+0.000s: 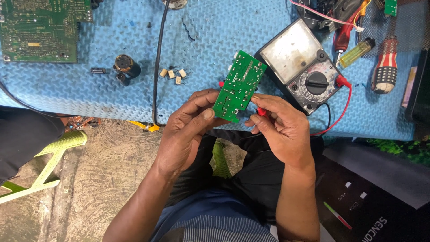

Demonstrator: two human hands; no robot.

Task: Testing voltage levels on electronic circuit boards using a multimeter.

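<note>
A small green circuit board [239, 85] is held solder side up over the near edge of the blue mat [89, 94]. My left hand [186, 132] grips its lower left corner, thumb on the board's face. My right hand [280, 127] is at the board's right edge and pinches a red test probe [261, 111] between its fingers. A red lead [342, 107] runs from the probe side up to an analogue multimeter [300, 65] lying just right of the board.
A large green circuit board [40, 29] lies at the mat's far left. A black capacitor [126, 67] and small beige parts [174, 74] sit mid-mat beside a black cable [157, 67]. Red pliers [342, 36], a yellow lighter [356, 51] and a striped screwdriver handle [385, 67] lie at the right.
</note>
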